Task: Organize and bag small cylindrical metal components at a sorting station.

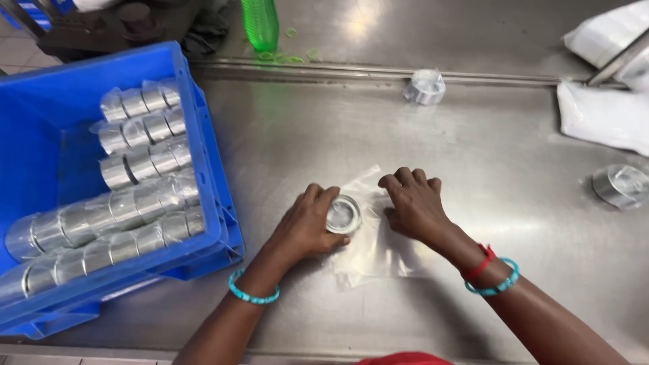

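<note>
My left hand [305, 226] grips a short shiny metal ring [343, 214] standing on a steel table [311, 128]. The ring sits at the left edge of a clear plastic bag [378, 250] lying flat on the table. My right hand [414, 205] presses down on the bag just right of the ring, fingers curled. A turquoise bead bracelet is on each wrist, and a red band on the right.
A blue plastic crate [203, 149] at the left holds several rows of bagged metal rings [135, 196]. One wrapped ring [424, 86] lies at the back, another [620, 186] at the right edge. A green bottle [260, 23] and white bags [602, 115] sit farther back.
</note>
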